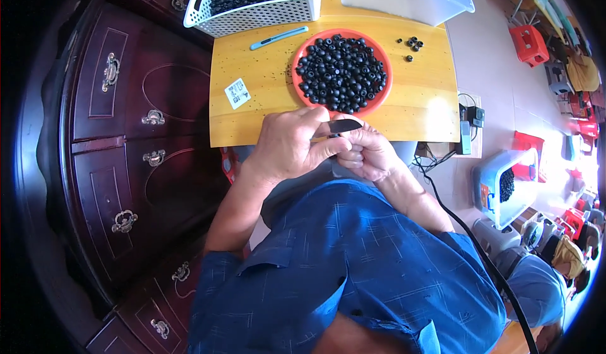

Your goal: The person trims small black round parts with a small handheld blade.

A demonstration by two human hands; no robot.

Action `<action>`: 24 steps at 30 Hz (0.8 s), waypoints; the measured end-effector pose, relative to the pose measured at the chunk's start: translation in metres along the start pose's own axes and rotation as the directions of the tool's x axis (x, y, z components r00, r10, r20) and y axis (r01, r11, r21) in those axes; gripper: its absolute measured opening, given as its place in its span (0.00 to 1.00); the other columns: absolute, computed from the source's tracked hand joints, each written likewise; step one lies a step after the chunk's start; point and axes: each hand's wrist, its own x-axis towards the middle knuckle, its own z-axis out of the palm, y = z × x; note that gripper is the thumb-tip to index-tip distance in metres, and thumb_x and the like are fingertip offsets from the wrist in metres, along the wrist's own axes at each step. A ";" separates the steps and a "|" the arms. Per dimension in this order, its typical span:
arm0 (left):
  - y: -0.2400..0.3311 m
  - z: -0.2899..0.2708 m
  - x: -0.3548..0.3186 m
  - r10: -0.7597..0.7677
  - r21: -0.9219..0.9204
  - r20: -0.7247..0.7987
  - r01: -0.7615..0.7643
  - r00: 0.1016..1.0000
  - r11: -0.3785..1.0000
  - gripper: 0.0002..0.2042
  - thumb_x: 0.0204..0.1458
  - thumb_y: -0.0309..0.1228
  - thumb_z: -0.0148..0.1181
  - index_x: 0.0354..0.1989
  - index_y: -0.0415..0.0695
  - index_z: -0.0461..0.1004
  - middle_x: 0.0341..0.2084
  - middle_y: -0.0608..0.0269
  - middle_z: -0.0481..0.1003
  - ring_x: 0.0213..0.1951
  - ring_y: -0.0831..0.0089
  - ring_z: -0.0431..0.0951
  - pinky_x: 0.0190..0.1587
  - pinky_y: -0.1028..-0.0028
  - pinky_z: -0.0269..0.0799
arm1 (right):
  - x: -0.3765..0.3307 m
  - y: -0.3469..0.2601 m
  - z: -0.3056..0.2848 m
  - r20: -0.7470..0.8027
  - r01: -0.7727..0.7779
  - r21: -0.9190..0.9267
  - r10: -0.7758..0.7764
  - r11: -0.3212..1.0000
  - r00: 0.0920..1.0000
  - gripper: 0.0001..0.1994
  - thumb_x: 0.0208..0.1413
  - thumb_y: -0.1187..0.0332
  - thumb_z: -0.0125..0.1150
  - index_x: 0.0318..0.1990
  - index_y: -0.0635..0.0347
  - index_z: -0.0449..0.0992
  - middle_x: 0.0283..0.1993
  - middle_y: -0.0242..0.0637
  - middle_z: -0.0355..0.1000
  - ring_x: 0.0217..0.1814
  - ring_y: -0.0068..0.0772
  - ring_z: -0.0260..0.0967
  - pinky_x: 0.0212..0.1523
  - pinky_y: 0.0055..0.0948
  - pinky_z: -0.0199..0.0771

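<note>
My left hand (287,144) and right hand (369,152) are pinched together at the near edge of the wooden table (265,89), both closed on a small knife (343,125) with a dark, pointed blade, just below the orange plate (302,51) heaped with small black ring-shaped parts (341,72).

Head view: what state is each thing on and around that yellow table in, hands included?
Left hand: closed, pinching a dark blade.
Right hand: curled shut, its contents too small to tell.
Dark blade: held between both hands.
Orange plate: heaped with black rings.
White basket: full of black rings.
Clear bin: open.
Blue cutter: lying flat.
</note>
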 end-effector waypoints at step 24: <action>-0.003 -0.050 0.013 -0.238 -0.013 0.240 0.248 0.941 0.969 0.13 0.49 0.37 0.72 0.27 0.41 0.75 0.20 0.55 0.78 0.25 0.54 0.81 0.31 0.60 0.74 | 0.013 0.012 0.003 -0.245 -0.167 0.033 0.169 0.985 0.955 0.12 0.73 0.59 0.55 0.44 0.58 0.74 0.24 0.18 0.53 0.21 0.12 0.49 0.18 0.15 0.48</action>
